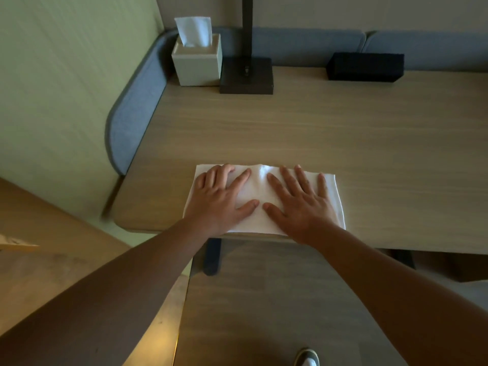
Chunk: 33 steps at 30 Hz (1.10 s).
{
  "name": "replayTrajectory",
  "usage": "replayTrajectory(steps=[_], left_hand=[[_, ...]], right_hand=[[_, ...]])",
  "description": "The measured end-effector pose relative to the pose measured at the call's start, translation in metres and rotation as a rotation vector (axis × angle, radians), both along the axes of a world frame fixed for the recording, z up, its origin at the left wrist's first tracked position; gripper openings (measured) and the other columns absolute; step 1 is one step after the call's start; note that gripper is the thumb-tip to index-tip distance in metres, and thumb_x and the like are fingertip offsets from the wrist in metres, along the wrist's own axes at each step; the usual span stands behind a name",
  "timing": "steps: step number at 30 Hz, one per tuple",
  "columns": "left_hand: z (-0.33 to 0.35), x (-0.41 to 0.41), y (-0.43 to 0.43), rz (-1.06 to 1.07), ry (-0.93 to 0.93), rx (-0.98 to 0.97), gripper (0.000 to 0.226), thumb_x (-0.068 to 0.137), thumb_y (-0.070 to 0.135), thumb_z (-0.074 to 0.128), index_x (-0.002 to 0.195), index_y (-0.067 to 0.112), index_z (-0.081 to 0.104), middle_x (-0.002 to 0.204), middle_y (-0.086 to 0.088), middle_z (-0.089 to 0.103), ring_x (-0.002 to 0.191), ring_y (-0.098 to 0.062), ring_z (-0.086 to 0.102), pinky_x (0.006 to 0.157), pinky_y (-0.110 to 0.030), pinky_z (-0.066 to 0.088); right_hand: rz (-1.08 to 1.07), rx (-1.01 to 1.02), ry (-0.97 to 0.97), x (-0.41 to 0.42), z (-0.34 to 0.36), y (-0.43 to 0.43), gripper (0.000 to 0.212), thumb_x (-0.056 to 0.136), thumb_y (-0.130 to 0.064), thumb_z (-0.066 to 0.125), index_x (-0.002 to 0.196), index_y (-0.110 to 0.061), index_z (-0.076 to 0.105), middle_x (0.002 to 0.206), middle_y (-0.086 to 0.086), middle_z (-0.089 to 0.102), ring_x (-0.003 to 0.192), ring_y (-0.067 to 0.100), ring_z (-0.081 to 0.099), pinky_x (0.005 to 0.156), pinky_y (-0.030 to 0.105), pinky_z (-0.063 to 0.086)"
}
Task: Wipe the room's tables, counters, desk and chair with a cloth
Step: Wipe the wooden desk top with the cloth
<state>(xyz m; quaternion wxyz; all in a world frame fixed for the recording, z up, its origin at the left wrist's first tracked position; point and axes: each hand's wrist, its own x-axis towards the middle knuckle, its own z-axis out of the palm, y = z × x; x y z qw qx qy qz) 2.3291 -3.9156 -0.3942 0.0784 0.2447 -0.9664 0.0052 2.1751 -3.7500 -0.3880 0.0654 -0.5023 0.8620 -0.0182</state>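
Both your hands, left hand (220,199) and right hand (301,204), lie flat with fingers spread on the folded cloth (254,188), pinning it to the tabletop (343,143) near its front edge so it slides evenly.

A pale square tissue box (196,64) stands near the far left corner of the surface, a white tissue (194,31) sticking up from its top. Just beside it on the right sits a dark square lamp base (247,76) with an upright post. Further right along the far edge lies a black rectangular block (365,66). A grey-blue padded panel (134,109) wraps the left and far edges.
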Motion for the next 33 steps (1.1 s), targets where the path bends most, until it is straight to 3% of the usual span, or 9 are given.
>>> replayTrajectory(steps=[9,29,31,33], left_hand=[[0.006,0.047,0.0,0.038,-0.013,-0.01,0.079,0.09,0.078,0.021,0.154,0.033,0.033,0.148,-0.001,0.033,0.135,-0.025,0.033,0.108,-0.045,0.032],[0.008,-0.017,-0.057,0.071,-0.015,0.073,0.077,0.086,0.08,0.023,0.153,0.041,0.025,0.147,0.001,0.025,0.136,-0.023,0.025,0.112,-0.046,0.023],[0.008,-0.029,-0.066,0.084,-0.013,0.078,0.077,0.085,0.081,0.023,0.152,0.042,0.026,0.148,0.002,0.026,0.138,-0.022,0.024,0.113,-0.046,0.022],[0.007,-0.04,-0.076,0.092,-0.012,0.086,0.077,0.084,0.082,0.024,0.151,0.043,0.026,0.148,0.002,0.026,0.138,-0.022,0.024,0.113,-0.046,0.022]], right_hand=[[0.008,-0.01,0.019,0.038,-0.006,-0.01,0.078,0.089,-0.079,0.003,0.159,-0.045,-0.006,0.17,-0.009,-0.013,0.155,0.019,-0.02,0.12,0.056,-0.019],[-0.009,-0.022,0.007,-0.022,-0.003,-0.068,0.079,0.086,-0.078,0.0,0.158,-0.047,-0.005,0.171,-0.009,-0.011,0.155,0.018,-0.019,0.123,0.053,-0.016],[-0.002,-0.045,0.012,-0.029,0.0,-0.073,0.075,0.089,-0.075,0.004,0.159,-0.047,-0.003,0.171,-0.005,-0.008,0.156,0.021,-0.015,0.124,0.053,-0.012],[0.013,-0.101,0.032,-0.035,0.005,-0.077,0.069,0.095,-0.07,0.012,0.159,-0.046,0.005,0.169,0.003,0.006,0.155,0.028,0.003,0.125,0.052,0.001]])
